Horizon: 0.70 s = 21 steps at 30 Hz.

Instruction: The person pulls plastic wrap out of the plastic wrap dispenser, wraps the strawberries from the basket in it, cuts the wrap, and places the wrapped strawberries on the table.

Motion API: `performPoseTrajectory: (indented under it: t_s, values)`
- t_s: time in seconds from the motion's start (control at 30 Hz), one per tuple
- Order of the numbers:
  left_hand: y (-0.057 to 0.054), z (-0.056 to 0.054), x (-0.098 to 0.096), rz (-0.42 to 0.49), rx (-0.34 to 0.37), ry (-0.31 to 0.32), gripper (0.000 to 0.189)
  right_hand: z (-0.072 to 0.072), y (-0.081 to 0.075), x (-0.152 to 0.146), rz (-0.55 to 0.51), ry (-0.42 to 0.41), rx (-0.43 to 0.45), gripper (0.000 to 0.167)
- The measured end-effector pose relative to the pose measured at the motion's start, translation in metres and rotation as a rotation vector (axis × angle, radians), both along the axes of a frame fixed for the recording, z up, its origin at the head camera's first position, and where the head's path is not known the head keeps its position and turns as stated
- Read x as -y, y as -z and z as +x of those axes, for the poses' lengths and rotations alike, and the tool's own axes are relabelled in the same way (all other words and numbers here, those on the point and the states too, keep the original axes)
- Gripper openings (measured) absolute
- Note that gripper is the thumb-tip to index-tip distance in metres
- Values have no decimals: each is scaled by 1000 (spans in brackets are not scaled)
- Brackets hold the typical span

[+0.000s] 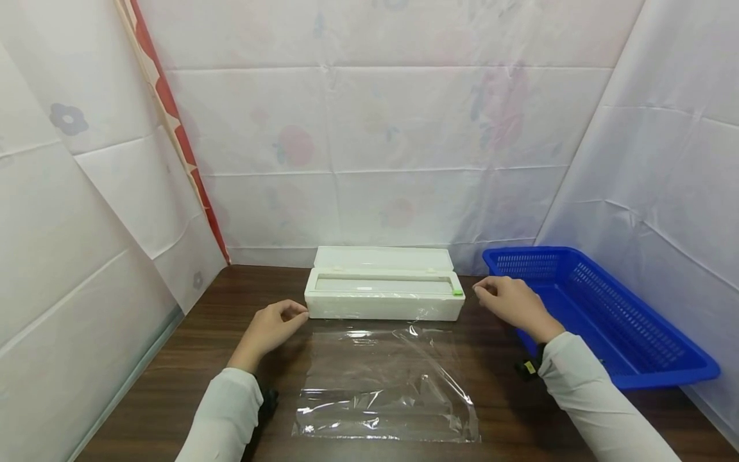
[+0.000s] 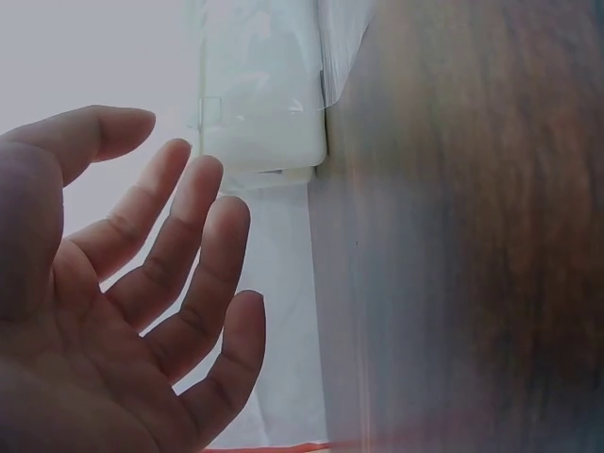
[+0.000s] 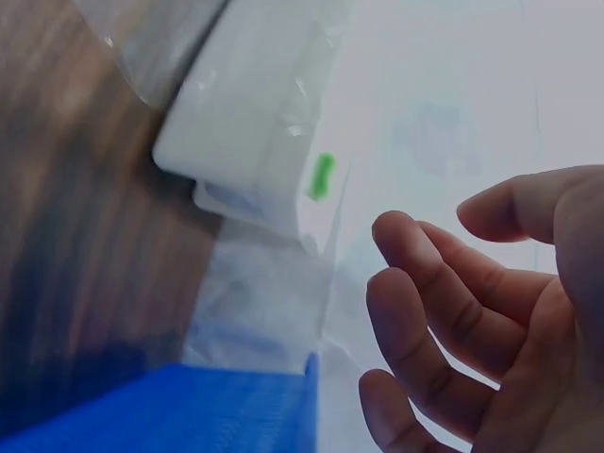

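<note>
A white cling film dispenser box [image 1: 383, 305] stands on the table with its lid [image 1: 383, 258] raised at the back. A small green slider [image 1: 457, 292] sits at the right end of its front edge. From the box a sheet of clear cling film [image 1: 387, 385] spreads toward me over the wood, wrinkled and shiny. My left hand [image 1: 276, 330] is beside the box's left end, fingers loosely bent with nothing between them. Off the box's right end, over the near rim of the blue basket, my right hand [image 1: 512, 301] hovers with relaxed fingers, also holding nothing.
On the right lies a blue plastic basket [image 1: 623, 321] with perforated walls. The dark wooden table [image 1: 190, 391] is enclosed by white printed sheets [image 1: 369, 128] at the back and both sides. A red-patterned strip [image 1: 173, 122] runs down the left corner.
</note>
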<state>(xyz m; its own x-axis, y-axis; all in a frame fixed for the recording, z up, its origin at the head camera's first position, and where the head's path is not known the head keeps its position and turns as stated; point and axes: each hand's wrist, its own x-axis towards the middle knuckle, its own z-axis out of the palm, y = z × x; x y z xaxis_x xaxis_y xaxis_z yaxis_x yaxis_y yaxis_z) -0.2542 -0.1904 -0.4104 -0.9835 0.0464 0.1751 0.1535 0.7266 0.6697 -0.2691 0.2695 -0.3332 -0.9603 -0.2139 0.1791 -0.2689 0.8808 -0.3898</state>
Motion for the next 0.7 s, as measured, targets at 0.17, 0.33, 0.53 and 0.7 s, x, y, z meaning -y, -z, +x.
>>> performPoseTrajectory:
  t_s: [0.17,0.33,0.53,0.7]
  values:
    - [0,0,-2,10,11,28,21,2,-11,-13,2,13,-5,37]
    - [1,1,-3,12,18,54,21,3,-18,-26,12,15,-10,39]
    - [1,6,-3,15,5,98,23,2,-26,-45,10,14,5,42]
    - [1,11,-5,10,-11,122,22,-3,-28,-66,30,3,35,47]
